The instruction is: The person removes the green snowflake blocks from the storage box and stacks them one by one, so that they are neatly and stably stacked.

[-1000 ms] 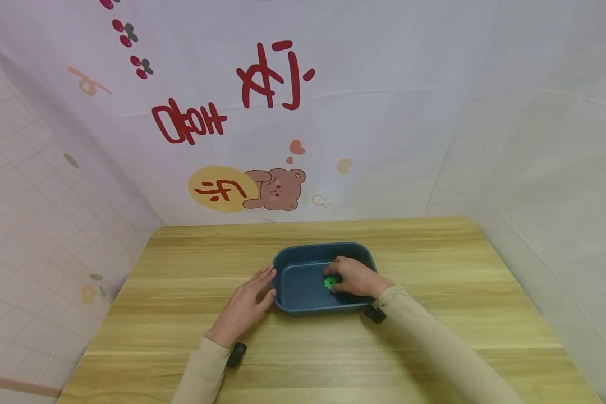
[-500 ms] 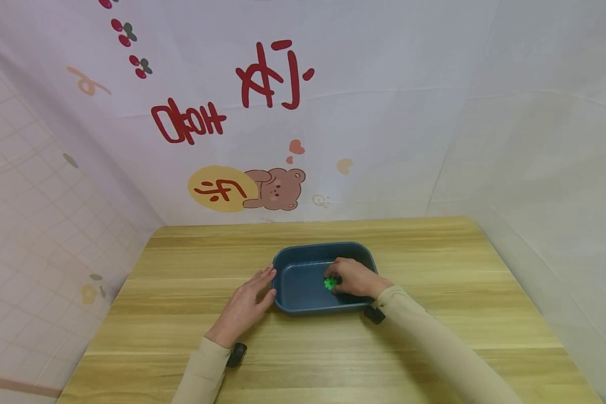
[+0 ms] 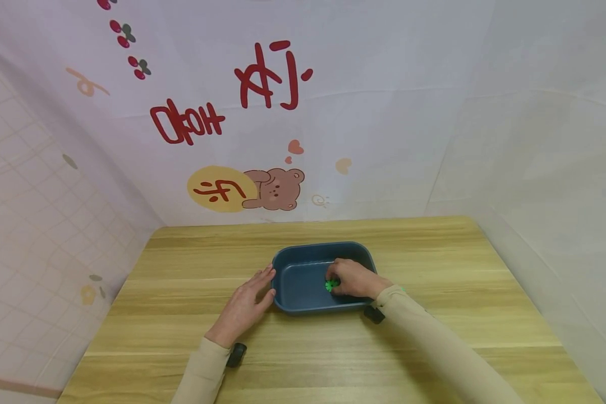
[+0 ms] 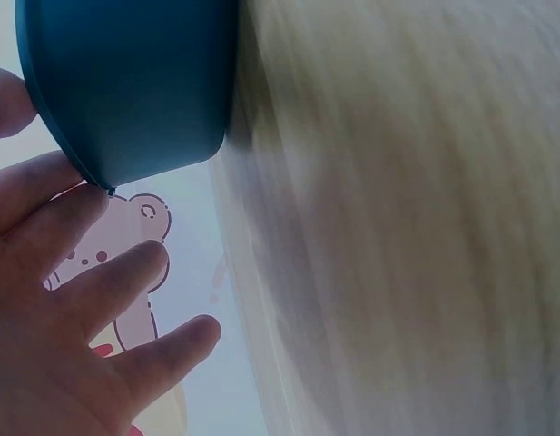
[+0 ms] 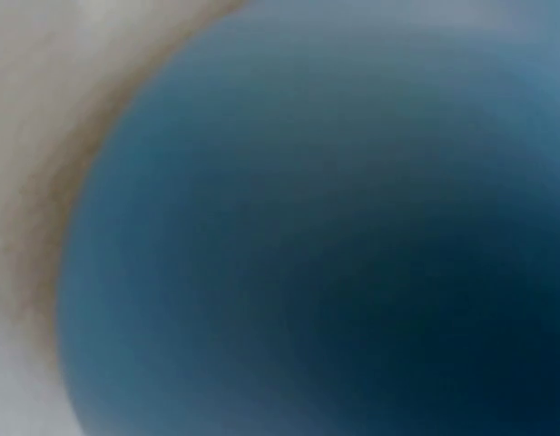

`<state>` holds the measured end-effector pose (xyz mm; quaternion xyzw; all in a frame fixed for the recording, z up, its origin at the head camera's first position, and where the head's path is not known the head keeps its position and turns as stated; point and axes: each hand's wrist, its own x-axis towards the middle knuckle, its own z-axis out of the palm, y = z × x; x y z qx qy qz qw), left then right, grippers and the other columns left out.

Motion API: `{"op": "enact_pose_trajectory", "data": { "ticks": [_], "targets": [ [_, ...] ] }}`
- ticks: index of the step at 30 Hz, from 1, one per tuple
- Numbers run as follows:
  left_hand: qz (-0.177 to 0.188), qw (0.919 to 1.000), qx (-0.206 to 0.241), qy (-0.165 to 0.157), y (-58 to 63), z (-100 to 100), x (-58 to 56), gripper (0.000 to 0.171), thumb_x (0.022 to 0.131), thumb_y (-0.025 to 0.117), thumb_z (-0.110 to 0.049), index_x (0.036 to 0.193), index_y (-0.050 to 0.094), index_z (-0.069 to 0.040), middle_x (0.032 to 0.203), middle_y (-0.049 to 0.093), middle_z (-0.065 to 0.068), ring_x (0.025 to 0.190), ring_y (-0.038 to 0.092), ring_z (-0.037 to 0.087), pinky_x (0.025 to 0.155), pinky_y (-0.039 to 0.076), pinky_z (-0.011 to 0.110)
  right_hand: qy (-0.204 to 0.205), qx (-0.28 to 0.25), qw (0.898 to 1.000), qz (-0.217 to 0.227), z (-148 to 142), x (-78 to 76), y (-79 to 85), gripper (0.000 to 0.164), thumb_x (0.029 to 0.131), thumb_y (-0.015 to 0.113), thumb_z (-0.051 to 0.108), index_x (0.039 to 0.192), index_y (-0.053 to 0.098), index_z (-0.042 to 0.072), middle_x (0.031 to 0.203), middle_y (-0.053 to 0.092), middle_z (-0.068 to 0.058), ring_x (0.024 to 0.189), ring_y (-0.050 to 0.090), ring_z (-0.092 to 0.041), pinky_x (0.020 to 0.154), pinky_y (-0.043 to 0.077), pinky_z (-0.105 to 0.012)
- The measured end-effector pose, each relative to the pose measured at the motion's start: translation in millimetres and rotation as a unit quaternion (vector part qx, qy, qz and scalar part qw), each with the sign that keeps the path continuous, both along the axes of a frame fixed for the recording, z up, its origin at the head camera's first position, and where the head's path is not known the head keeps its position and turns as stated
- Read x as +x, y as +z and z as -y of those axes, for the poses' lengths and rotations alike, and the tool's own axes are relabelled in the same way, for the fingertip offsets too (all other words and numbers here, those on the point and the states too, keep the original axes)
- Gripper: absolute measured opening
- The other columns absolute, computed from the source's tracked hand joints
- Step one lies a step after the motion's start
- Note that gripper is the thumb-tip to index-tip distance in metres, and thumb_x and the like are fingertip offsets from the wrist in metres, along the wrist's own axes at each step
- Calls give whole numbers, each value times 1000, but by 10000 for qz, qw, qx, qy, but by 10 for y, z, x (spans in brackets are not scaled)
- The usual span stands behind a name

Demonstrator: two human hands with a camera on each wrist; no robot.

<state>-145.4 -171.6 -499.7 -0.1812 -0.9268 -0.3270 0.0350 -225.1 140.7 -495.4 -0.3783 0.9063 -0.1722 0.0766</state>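
A blue rectangular bin (image 3: 303, 310) sits on the table. Inside it, my right hand (image 3: 356, 279) pinches a small green notched disc (image 3: 330, 286), like a snowflake-shaped building piece, between thumb and fingers. Part of the disc is hidden behind those fingers. My left hand (image 3: 242, 308) rests with fairly straight fingers against the bin's left rim. In the left wrist view, the left hand's spread fingers (image 4: 71, 218) touch the bin's edge (image 4: 134, 91). Only blurred blue bin wall (image 5: 216, 227) fills the right wrist view, so the right hand is not seen there.
The wooden table (image 3: 207, 252) extends around the bin. Behind it hangs a white cloth (image 3: 384, 112) printed with a bear and red characters. A tiny green spot (image 3: 403, 289) shows just past the right sleeve.
The green disc has turned and tilted slightly in my right fingers, moving a little toward me. My left hand and the bin have stayed in place.
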Motion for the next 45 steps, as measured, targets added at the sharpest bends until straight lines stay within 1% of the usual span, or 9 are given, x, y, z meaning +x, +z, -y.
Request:
{"op": "enact_pose_trajectory", "data": {
  "ticks": [6, 10, 19, 28, 35, 37, 40, 45],
  "targets": [
    [-31, 10000, -5, 15, 1, -4, 4, 53, 104, 66, -24, 152, 53, -7, 162, 42, 3, 147, 41, 37, 118, 36, 54, -41, 55, 10000, 7, 1, 13, 11, 17, 87, 83, 13, 100, 75, 8, 94, 64, 1, 85, 52, -14, 77, 51, -32],
    [-57, 10000, 4, 6, 1, -4, 5, 53, 103, 66, -24, 152, 53, -7, 161, 43, 4, 147, 41, 37, 117, 37, 54, -100, 64, 9999, 7, 8, 29, 14, 20, 87, 84, 14, 102, 71, 10, 94, 61, 1, 83, 51, -13, 77, 51, -33],
    [-33, 10000, -10, 1, 13, -3, 11, 52, 104, 66, -23, 152, 53, -7, 161, 43, 4, 147, 41, 37, 118, 36, 53, -102, 152, 9998, -63, 23, 46, 21, 22, 87, 83, 14, 106, 74, 9, 99, 64, -1, 88, 57, -16, 81, 54, -35],
    [-16, 10000, 8, 7, 15, -6, 9, 53, 104, 66, -23, 152, 53, -5, 161, 43, 5, 147, 41, 37, 118, 35, 53, -111, 349, 9993, -68, 29, 58, 24, 21, 88, 82, 16, 107, 76, 8, 103, 67, -1, 93, 58, -17, 84, 54, -37],
    [-264, 9996, 10, -33, -23, 1, 4, 52, 102, 68, -22, 150, 55, -5, 160, 46, 5, 145, 45, 38, 116, 39, 53, -100, 274, 9995, -156, 33, 81, 26, 18, 90, 81, 17, 106, 75, 11, 99, 60, 0, 82, 51, -13, 73, 51, -31],
    [-304, 9995, 18, -32, -27, -1, 1, 52, 102, 68, -21, 150, 55, -4, 159, 46, 6, 144, 45, 38, 116, 39, 53, -86, 231, 9995, -172, 32, 75, 22, 18, 90, 81, 17, 106, 74, 11, 99, 59, 0, 82, 51, -12, 73, 51, -30],
    [-294, 9996, 17, -9, -28, -4, 1, 52, 102, 68, -21, 150, 55, -5, 159, 46, 6, 144, 45, 38, 116, 39, 54, -47, 196, 9998, -95, 21, 61, 24, 20, 90, 81, 17, 108, 75, 11, 101, 61, 0, 85, 54, -12, 76, 53, -31],
    [-301, 9995, 16, 4, -26, -5, 4, 52, 102, 68, -21, 150, 55, -5, 159, 46, 6, 144, 45, 38, 115, 39, 54, 112, 161, 9997, 153, -11, 32, 67, 28, 88, 84, 14, 113, 76, 5, 107, 69, -3, 97, 60, -17, 85, 55, -33]
  ]
}}
